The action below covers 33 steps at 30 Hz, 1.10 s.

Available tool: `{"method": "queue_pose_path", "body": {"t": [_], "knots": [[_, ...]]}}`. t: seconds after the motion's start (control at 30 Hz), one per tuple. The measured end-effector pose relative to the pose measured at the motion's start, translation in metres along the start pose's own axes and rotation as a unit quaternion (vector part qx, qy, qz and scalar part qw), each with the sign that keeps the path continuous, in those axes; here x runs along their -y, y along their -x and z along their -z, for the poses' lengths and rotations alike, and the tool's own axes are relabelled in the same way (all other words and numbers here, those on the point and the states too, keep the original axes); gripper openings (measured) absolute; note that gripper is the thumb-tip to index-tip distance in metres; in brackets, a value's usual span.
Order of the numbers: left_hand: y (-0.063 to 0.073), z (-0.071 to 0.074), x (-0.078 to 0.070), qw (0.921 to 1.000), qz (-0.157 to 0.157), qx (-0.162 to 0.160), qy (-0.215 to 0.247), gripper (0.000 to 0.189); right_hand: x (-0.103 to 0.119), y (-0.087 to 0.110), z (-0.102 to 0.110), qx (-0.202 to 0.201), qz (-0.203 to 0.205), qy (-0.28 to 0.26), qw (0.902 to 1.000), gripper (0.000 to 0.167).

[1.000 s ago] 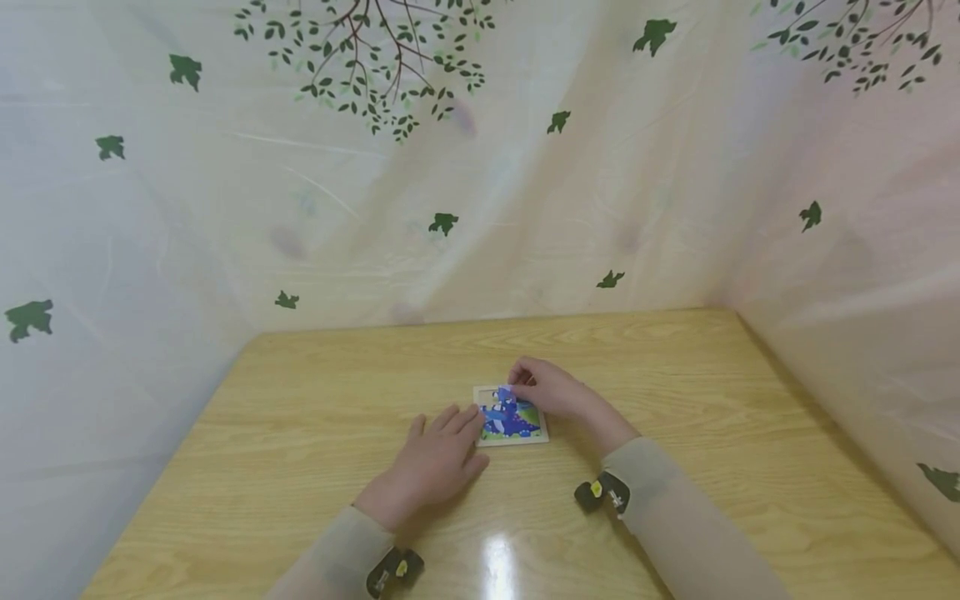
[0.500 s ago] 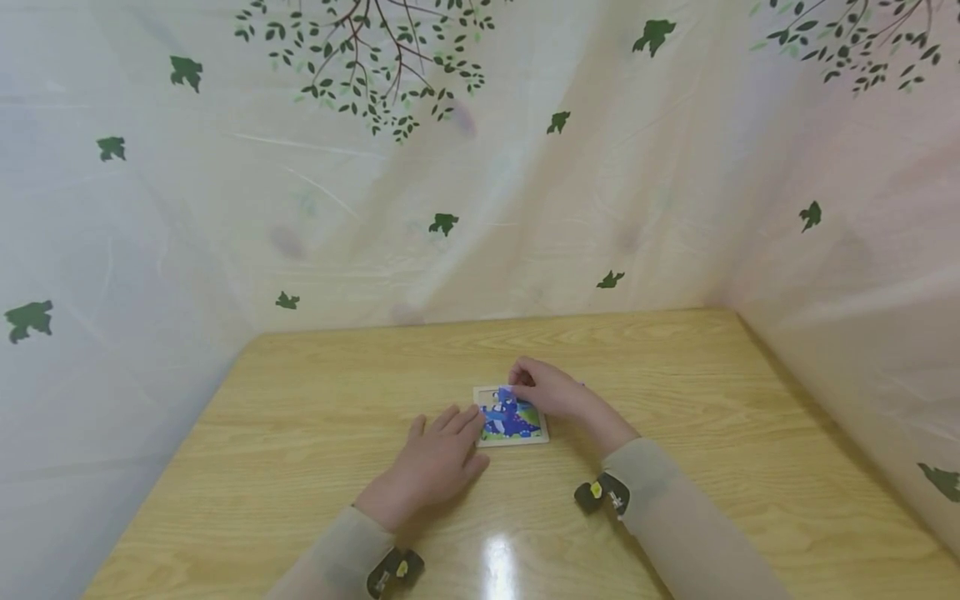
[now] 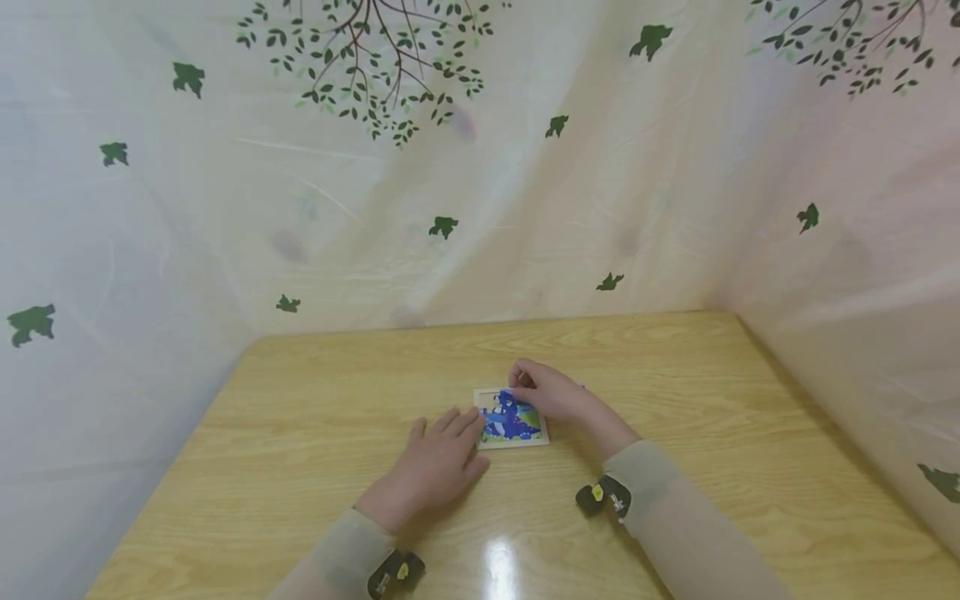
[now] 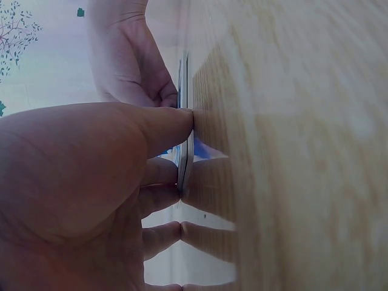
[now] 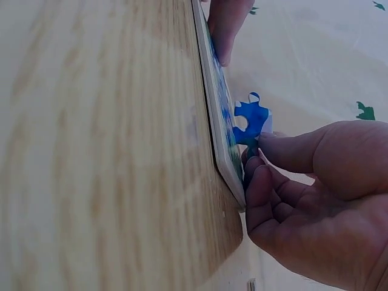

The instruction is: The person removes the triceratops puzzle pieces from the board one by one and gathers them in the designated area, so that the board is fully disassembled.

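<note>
Right wrist | right hand point(image 5: 315, 206) pinches blue puzzle piece point(image 5: 251, 121) over puzzle frame point(image 5: 218, 121) | left hand point(image 3: 438, 458), fingers straight, touches frame | frame on tabletop point(image 3: 337, 400)

In the head view, the right hand point(image 3: 551, 392) covers the far right corner of the puzzle board point(image 3: 517, 445); the left hand point(image 3: 438, 458) covers part of its left rim. A speck point(image 3: 582, 386) beside the right wrist is too small to identify. The left sleeve point(image 3: 333, 554) and right sleeve point(image 3: 693, 525) are cut off at the near edge. In the right wrist view, the thumb hides part of the puzzle piece point(image 5: 252, 120); an edge crops a small, unidentifiable object point(image 5: 251, 284).
</note>
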<state>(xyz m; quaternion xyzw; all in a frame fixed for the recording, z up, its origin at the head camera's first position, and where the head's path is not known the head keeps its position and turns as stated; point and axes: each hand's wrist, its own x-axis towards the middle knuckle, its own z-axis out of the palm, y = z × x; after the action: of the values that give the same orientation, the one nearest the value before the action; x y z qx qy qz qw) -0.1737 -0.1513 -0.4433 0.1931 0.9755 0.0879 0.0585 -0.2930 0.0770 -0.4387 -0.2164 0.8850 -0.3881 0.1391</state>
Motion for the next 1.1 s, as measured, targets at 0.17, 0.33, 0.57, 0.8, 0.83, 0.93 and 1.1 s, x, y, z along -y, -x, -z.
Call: {"method": "queue_pose_path", "body": {"t": [0.17, 0.33, 0.57, 0.8, 0.83, 0.93, 1.1], "knots": [[-0.001, 0.000, 0.000, 1.0000, -0.001, -0.003, 0.001, 0.067, 0.000, 0.002, 0.001, -0.004, 0.000, -0.006, 1.0000, 0.006], [-0.001, 0.001, -0.001, 1.0000, -0.002, -0.003, -0.001, 0.067, 0.002, 0.002, 0.003, -0.011, 0.001, -0.023, 0.9997, 0.005], [-0.001, 0.002, -0.001, 1.0000, -0.002, 0.000, -0.001, 0.067, 0.005, 0.002, 0.004, -0.020, 0.003, -0.031, 0.9993, 0.006], [0.000, 0.001, 0.001, 1.0000, -0.002, -0.003, 0.007, 0.066, 0.008, 0.002, 0.014, -0.056, 0.003, -0.027, 0.9980, 0.007], [0.000, 0.001, 0.000, 1.0000, -0.002, -0.003, 0.009, 0.066, 0.008, 0.003, 0.016, -0.064, 0.006, -0.026, 0.9976, 0.008], [0.000, 0.002, 0.000, 0.9999, -0.003, -0.002, 0.011, 0.066, 0.005, 0.006, 0.025, -0.083, 0.009, -0.024, 0.9962, 0.008], [0.000, 0.004, -0.002, 1.0000, -0.002, 0.000, 0.008, 0.066, -0.003, 0.014, 0.042, -0.100, 0.004, -0.022, 0.9947, 0.012]]}}
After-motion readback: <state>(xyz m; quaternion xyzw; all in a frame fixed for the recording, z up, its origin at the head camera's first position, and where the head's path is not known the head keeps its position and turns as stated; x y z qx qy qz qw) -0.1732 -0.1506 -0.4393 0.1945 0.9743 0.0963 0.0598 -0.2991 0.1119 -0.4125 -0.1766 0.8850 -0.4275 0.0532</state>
